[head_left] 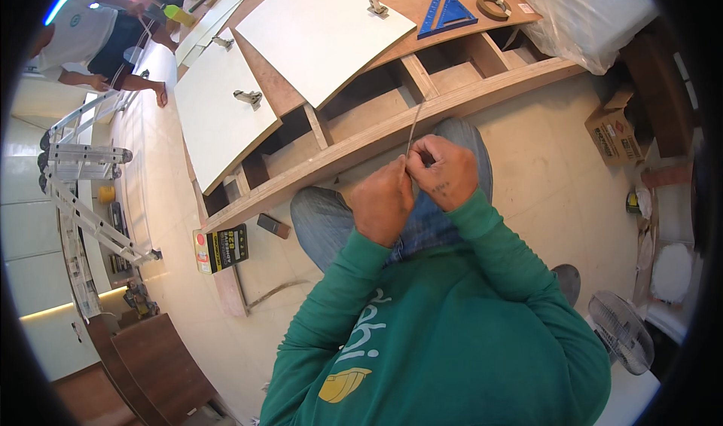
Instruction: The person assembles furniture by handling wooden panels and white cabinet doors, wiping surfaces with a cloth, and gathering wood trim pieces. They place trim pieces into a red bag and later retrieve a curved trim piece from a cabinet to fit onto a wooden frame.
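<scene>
A: What is being held at this moment?

B: A thin pale strip (pixel 413 128) is pinched between both hands at the centre of the view. The left hand (pixel 382 201) is closed narrowly around its lower end, and the right hand (pixel 444 171) is closed on it just beside, at about two o'clock from the left. The strip rises toward twelve o'clock, up to the edge of the wooden cabinet frame (pixel 392 128).

A: How much looks done?

B: Two white door panels (pixel 320 30) with hinges fitted are laid on the frame at eleven and twelve o'clock. The frame's front edge looks bare wood, so edging seems not yet applied; that is judged only.

A: What else is nearby?

B: A blue triangular square (pixel 446 10) and a roll of tape (pixel 493 6) are seen at one o'clock.
</scene>
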The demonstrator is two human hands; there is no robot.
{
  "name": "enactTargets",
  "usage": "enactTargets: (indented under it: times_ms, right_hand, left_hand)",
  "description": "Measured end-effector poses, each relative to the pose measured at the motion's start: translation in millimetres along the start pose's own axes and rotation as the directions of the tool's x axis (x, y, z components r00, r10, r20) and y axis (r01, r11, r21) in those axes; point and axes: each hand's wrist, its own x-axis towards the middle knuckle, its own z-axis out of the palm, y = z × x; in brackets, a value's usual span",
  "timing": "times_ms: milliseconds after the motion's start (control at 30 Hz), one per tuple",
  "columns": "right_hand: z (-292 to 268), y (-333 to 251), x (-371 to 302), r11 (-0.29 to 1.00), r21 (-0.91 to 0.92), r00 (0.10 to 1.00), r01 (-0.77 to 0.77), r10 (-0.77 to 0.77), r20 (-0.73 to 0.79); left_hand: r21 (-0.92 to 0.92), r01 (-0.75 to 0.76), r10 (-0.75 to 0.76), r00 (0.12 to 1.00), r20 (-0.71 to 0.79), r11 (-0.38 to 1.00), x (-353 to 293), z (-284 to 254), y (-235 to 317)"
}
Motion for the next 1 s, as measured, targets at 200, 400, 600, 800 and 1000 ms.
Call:
enactTargets:
  times_ms: [200,400,600,800,1000]
  right_hand:
    - [-2,4,4,0.996,0.003,0.996,0.088,-0.088,-0.029]
    - [-26,24,19,0.979,0.126,0.977,-0.159,0.175,-0.122]
    - [-70,96,30,0.937,-0.119,0.924,-0.33,0.294,-0.247]
    - [-70,101,16,0.943,-0.059,0.914,-0.327,0.299,-0.275]
    - [-30,31,-5,0.844,0.42,0.941,-0.333,0.328,0.089]
  left_hand:
    - [-0.498,0.348,-0.284,0.937,0.202,0.795,5,-7,-3]
    - [-0.624,0.569,-0.484,0.813,0.325,0.536,10,-25,-12]
    - [-0.669,0.586,-0.421,0.805,0.418,0.457,13,-41,-22]
    - [-0.673,0.567,-0.297,0.823,0.484,0.476,15,-35,-19]
    - [-0.608,0.567,-0.288,0.817,0.499,0.556,19,-25,-13]
